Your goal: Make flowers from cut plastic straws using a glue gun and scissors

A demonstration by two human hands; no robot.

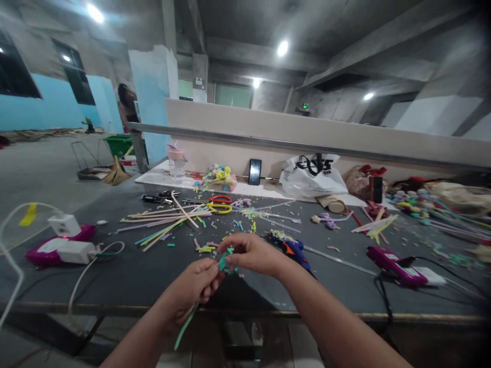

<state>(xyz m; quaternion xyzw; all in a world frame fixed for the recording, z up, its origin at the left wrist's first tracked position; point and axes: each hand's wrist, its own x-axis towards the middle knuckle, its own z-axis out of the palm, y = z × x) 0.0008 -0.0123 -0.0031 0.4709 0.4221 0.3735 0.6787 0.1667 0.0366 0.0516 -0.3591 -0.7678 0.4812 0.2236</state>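
My left hand (199,281) is closed around a green pipe cleaner (186,327), whose long tail hangs down past the table's front edge. At its upper end sits a small teal-green bent cluster (223,261), pinched between the fingertips of both hands. My right hand (249,253) comes in from the right with its thumb and fingers closed on that cluster. Short cut pieces (206,249) in yellow and pink lie just beyond the hands. A blue glue gun (297,253) rests right of my right hand, a clear glue stick (337,261) extending from it.
Loose pastel pipe cleaners (164,225) and scissors with red and yellow handles (219,205) lie behind the hands. Purple power strips (399,266) with cords sit at both sides. A phone (254,171), a white bag (314,176) and a cup (176,166) stand along the back. Another person (127,105) is far left.
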